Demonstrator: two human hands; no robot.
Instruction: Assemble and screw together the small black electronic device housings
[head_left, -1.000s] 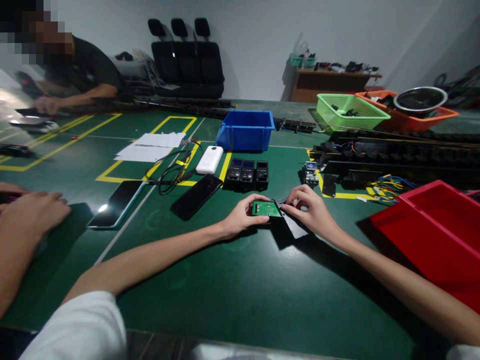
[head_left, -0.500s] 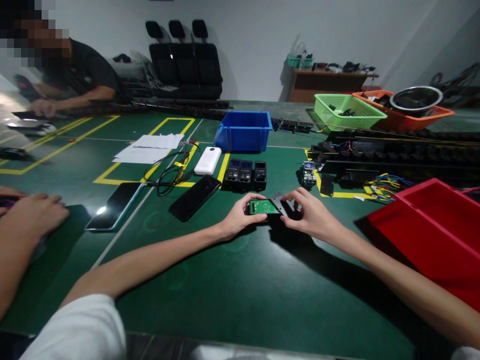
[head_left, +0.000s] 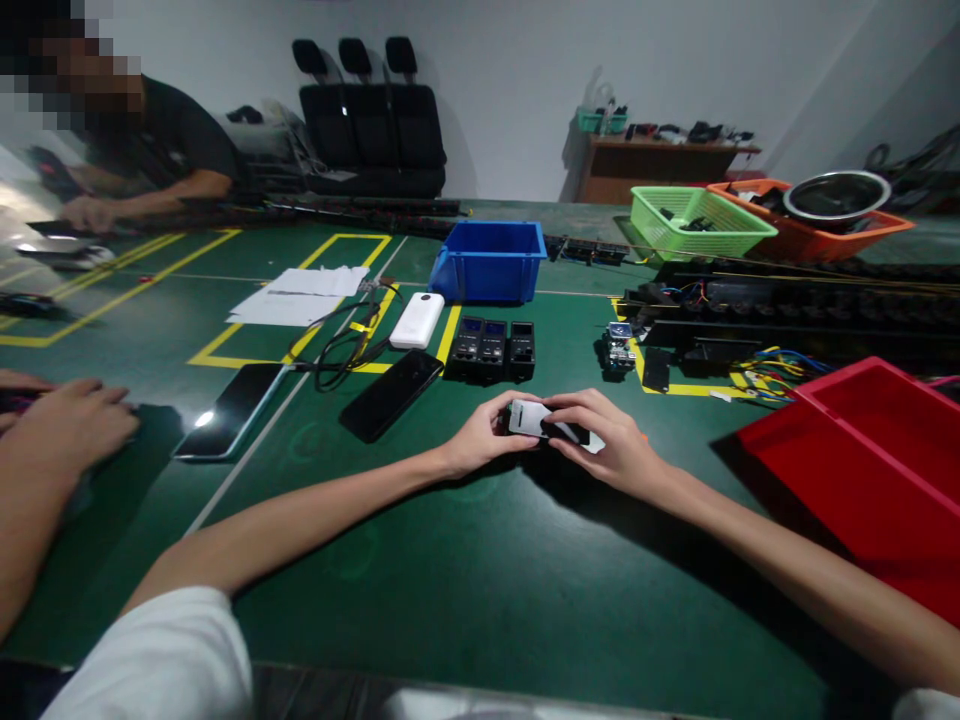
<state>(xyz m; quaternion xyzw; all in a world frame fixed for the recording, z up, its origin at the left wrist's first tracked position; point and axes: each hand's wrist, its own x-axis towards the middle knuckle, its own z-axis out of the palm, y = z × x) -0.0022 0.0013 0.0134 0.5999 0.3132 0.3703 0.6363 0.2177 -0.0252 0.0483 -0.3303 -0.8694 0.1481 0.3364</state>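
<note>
The device (head_left: 527, 417) is partly hidden (by both hands (head_left: 484, 437) (head_left: 613, 442)).

Table (head_left: 480, 590) bare toward near edge: passable. Beyond left hand (head_left: 478, 438), modules (head_left: 492, 346) block, blue bin (head_left: 491, 270) behind, black phone (head_left: 391, 394) left. Beyond right hand (head_left: 621, 442), gap between modules and electronics (head_left: 619, 347). Red bin (head_left: 847, 480) obstructs far right

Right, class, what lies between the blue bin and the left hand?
In the head view, black modules lie between the blue bin and the left hand.
</note>
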